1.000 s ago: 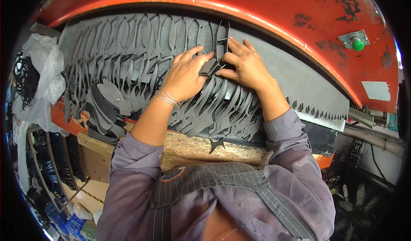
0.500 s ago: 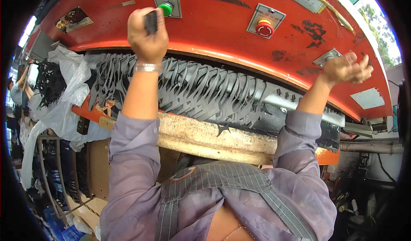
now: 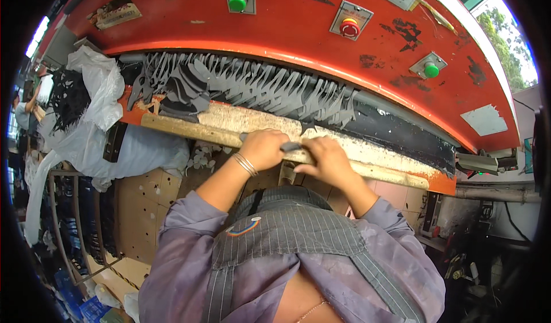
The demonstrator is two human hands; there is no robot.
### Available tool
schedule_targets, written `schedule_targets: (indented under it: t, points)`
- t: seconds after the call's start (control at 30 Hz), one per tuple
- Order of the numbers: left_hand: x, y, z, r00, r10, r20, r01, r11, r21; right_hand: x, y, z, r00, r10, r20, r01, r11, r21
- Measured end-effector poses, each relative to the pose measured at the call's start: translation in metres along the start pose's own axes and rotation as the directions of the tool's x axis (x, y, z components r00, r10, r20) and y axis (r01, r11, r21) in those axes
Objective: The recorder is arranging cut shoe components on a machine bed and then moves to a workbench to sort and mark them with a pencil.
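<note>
My left hand [image 3: 264,149] is closed around a dark grey strip-like piece [image 3: 291,147] at the front edge of a worn wooden board [image 3: 241,118]. Both ends of the piece stick out past the fingers. Just to its right, my right hand [image 3: 330,159] has its fingertips close to the piece's end, with thumb and fingers apart; whether they touch it I cannot tell. Behind the board lies a long row of thin grey cut pieces [image 3: 270,90]. Darker grey curved pieces [image 3: 186,90] are heaped at the row's left end. A small dark scrap [image 3: 308,127] sits on the board.
A red machine beam [image 3: 287,30] spans the back, carrying a left green button [image 3: 237,3], a red knob [image 3: 349,27] and a right green button [image 3: 431,69]. White plastic sheeting [image 3: 97,93] hangs at left beside black scraps [image 3: 66,105]. A metal rack [image 3: 77,220] stands lower left.
Both hands have come down from the machine's front to the board's near edge. The left still holds a dark piece. Darker curved pieces now show at the row's left end.
</note>
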State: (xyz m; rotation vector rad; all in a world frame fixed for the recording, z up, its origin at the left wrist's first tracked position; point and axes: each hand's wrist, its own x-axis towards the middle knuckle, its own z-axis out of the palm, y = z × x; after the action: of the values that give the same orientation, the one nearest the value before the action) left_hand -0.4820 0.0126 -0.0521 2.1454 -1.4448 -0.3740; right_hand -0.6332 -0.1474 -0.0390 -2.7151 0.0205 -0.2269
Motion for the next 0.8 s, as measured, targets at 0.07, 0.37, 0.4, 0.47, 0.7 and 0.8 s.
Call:
schedule_targets:
  t: [0.07,0.37,0.4,0.47,0.7,0.8]
  points:
    - [-0.005,0.005,0.015,0.988,0.052,-0.146,-0.041,0.996,0.075,-0.003,-0.014,0.02,0.993,0.117,-0.008,-0.117,0.977,-0.176]
    - [-0.004,0.014,0.014,0.995,-0.019,-0.093,0.028,0.996,0.088,-0.007,-0.022,0.016,0.981,0.193,0.007,-0.19,0.972,-0.137]
    - [-0.008,0.014,0.01,0.999,-0.048,0.01,0.047,0.995,0.089,-0.011,-0.025,0.012,0.982,0.175,0.068,-0.167,0.98,-0.108]
    - [-0.008,0.013,0.002,0.949,-0.157,0.274,0.135,0.986,0.099,-0.015,-0.024,0.001,0.962,0.139,0.234,-0.149,0.988,0.027]
    - [0.075,-0.008,0.003,0.948,0.111,-0.299,-0.069,0.987,0.146,0.086,0.053,-0.018,0.897,0.385,-0.218,-0.329,0.91,0.253]
    - [0.092,-0.023,0.017,0.956,0.071,-0.286,-0.007,0.976,0.218,0.148,0.077,0.001,0.883,0.415,-0.218,-0.396,0.909,0.127]
